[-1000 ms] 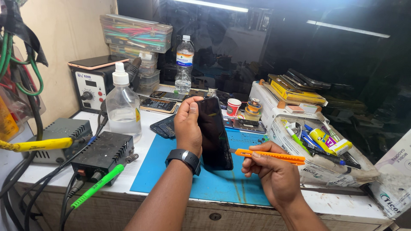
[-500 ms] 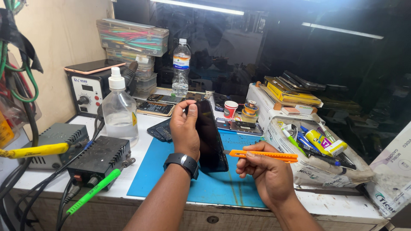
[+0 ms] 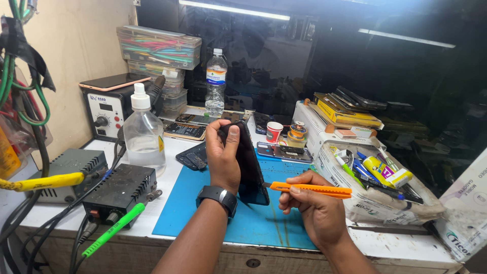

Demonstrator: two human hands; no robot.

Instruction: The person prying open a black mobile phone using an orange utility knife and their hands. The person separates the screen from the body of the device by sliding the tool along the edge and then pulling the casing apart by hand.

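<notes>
While the worktop (image 3: 167, 152) lies crowded on every side, the work itself sits over the blue mat (image 3: 213, 203) at its middle. Left of the mat: two dark power units, a clear squeeze bottle (image 3: 144, 133), a rework station behind it. Right: an open box of tubes and pens (image 3: 378, 185). The left hand (image 3: 223, 155) is closed round a dark phone (image 3: 249, 162), held up on edge above the mat, thumb on its near face, a black wristwatch (image 3: 219, 197) below. The right hand (image 3: 307, 203) is closed in a pen-like grip on an orange utility knife (image 3: 310, 189), its tip touching the phone's lower right edge. Judged step: working the blade into the seam at that edge. Any further move seems to call for a shallow blade angle, light pressure, and a firm left-hand hold so the phone does not twist.
</notes>
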